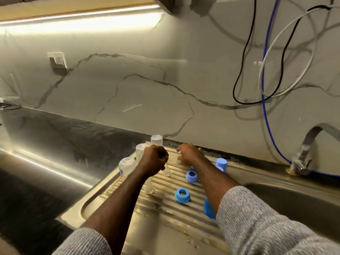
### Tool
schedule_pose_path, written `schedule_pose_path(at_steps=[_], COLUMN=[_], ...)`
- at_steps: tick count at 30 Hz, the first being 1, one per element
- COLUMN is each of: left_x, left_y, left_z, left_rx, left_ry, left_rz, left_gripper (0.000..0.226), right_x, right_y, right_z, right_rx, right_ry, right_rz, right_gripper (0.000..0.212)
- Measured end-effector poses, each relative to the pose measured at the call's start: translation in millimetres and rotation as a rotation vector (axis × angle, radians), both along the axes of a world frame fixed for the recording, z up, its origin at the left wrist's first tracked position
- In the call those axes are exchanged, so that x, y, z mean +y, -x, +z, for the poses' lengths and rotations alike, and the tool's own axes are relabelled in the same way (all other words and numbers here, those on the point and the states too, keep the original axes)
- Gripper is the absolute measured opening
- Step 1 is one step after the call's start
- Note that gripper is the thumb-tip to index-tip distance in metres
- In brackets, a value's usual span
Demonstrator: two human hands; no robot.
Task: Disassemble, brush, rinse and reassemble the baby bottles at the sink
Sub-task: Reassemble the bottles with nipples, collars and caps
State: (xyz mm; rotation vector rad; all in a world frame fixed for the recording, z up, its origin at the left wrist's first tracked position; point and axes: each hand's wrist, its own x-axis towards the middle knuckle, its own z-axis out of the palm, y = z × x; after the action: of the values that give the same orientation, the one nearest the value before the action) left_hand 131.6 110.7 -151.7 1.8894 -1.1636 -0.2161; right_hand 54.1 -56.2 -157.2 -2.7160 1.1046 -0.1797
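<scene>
Three clear bottle bodies [127,165], [140,150], [156,140] stand upside down at the far left of the steel drainboard [165,216]. My left hand [154,160] is curled into a fist and grips the top of a clear nipple [166,172] that stands on the ribs. A second clear nipple [150,188] shows just beyond my left forearm. My right hand [189,155] curls its fingers down on a small clear piece [177,161] near the back edge; most of that piece is hidden. Two blue collar rings [192,176], [182,195] and two blue caps [221,163], [208,208] lie around my right forearm.
The sink bowl [294,203] lies at the right, with a steel tap [303,157] behind it. Blue, black and white cables [265,107] hang down the marble wall. A dark worktop [55,137] stretches to the left. Water drops lie on the drainboard's near edge.
</scene>
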Motion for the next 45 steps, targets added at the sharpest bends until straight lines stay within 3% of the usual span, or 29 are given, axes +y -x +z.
schedule_pose_path(at_steps=[4,7,10,14,23,28,30,32,35,37,39,41,45], left_x=[-12,-21,-37,-66,-136,-154,-155,-153,-137,-116,-96,-83,-85], left_y=[0,3,7,18,42,38,43,46,72,109,156,204,272], left_z=[-11,-14,-16,-19,-37,-49,-50,-46,-24,-2,10,3,-34], left_rx=[0.037,0.018,-0.057,-0.185,-0.268,-0.288,-0.304,-0.288,-0.197,-0.074,0.061,0.082,0.174], left_ry=[0.008,0.016,-0.004,-0.095,-0.407,-0.411,-0.342,-0.126,0.277,0.437,0.492,0.474,0.388], left_rz=[0.003,0.002,-0.002,-0.080,-0.168,-0.130,-0.130,-0.077,0.054,0.018,-0.131,-0.252,-0.341], left_gripper=[0.006,0.009,0.019,0.034,0.043,0.045,0.033,0.015,0.033,0.041,0.042,0.044,0.045], right_x=[0,-6,-15,-20,-12,-2,1,3,1,2,6,13,19], right_y=[-15,-8,20,77,170,190,200,213,244,265,286,306,328], right_z=[-8,-5,13,37,24,5,-7,-20,-35,-41,-46,-50,-50], right_rx=[-0.027,-0.154,-0.385,-0.548,-0.656,-0.778,-0.811,-0.866,-0.946,-1.027,-1.064,-1.103,-1.186], right_ry=[0.024,-0.019,-0.104,-0.093,-0.127,-0.181,-0.183,-0.221,-0.342,-0.481,-0.517,-0.547,-0.612], right_rz=[-0.052,-0.053,-0.101,-0.152,-0.217,-0.191,-0.190,-0.189,-0.195,-0.210,-0.236,-0.257,-0.277], right_gripper=[0.016,0.003,0.006,0.014,0.008,0.006,0.006,0.010,0.009,0.012,0.020,0.025,0.020])
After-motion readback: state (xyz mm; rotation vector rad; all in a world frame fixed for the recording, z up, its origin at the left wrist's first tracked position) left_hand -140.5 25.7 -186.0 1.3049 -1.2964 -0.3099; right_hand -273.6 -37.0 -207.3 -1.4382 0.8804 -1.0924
